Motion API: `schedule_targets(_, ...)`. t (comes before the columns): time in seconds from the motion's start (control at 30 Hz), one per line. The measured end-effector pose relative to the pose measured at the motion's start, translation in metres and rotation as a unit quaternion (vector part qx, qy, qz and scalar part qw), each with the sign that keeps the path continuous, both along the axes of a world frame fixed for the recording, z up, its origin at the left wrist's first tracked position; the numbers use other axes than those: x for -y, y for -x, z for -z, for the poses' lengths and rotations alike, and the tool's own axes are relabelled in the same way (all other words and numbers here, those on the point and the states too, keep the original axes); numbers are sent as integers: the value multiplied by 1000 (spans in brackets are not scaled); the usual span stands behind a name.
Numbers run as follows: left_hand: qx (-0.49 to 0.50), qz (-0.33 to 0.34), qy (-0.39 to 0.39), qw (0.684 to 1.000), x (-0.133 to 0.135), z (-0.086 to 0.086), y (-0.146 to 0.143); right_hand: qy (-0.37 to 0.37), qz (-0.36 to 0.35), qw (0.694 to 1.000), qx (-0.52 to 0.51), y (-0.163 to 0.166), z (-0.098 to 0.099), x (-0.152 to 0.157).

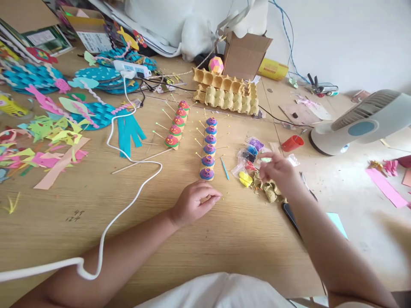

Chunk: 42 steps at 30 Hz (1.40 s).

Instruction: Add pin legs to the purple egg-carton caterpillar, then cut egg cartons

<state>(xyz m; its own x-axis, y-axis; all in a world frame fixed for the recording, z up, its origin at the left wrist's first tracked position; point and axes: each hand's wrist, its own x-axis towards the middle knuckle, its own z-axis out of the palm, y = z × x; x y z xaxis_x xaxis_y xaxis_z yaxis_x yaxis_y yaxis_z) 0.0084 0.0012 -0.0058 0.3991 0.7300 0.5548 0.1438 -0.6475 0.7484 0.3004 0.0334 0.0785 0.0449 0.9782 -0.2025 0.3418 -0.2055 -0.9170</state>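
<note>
My left hand [197,202] rests on the table just in front of a row of purple-and-blue decorated egg-carton cups [209,149], thumb and fingertips pressed together. Whatever it pinches, if anything, is too small to make out. Tiny yellow bits lie by its fingertips. Above bagged modelling clay hovers my right hand [278,171], slightly blurred, its fingers bent and apart, with nothing visible in them. Beneath and beside it are yellow clay [245,179], purple clay [256,143] and torn egg-carton pieces [271,192]. A blue clay tool [224,168] lies beside the purple row.
A second row of red-and-green cups [177,124] stands to the left, with a wooden stick [141,161] near it. A white cable [141,192] crosses the left side. Egg cartons [227,94] sit behind; a red cup [292,143] and white fan [356,124] stand right.
</note>
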Motion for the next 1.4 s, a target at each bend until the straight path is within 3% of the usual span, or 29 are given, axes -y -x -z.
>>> schedule_targets(0.1, -4, -5, 13, 1000, 2, -2, 2, 22, -22, 981, -189, 55, 27, 45)
schedule_targets(0.2, 11, -26, 42, 999, 3, -3, 3, 41, 0, 952, -303, 90, 34, 68)
schedule_targets(0.33, 49, -57, 90, 993, 3, -3, 3, 43, 42, 928, -368, 114, 28, 74)
schedule_targets(0.43, 72, -58, 121, 988, 3, -4, 4, 16, 18, 923, -384, 123, 31, 71)
schedule_targets(0.53, 92, -63, 144, 983, 3, -4, 5, -59, 19, 944, -323, 127, 43, 70)
schedule_targets(0.67, 103, -81, 166, 977, 3, -3, 5, -169, 46, 970, -169, 121, 61, 71)
schedule_targets(0.83, 97, -61, 155, 981, 3, -2, 5, -282, 26, 958, -48, 114, 68, 70)
schedule_targets(1.1, 95, -51, 164, 981, 4, -5, 5, -300, -26, 951, 64, 119, 73, 74)
schedule_targets(1.4, 98, -28, 166, 981, 7, -3, 5, -269, -52, 961, 46, 123, 73, 77)
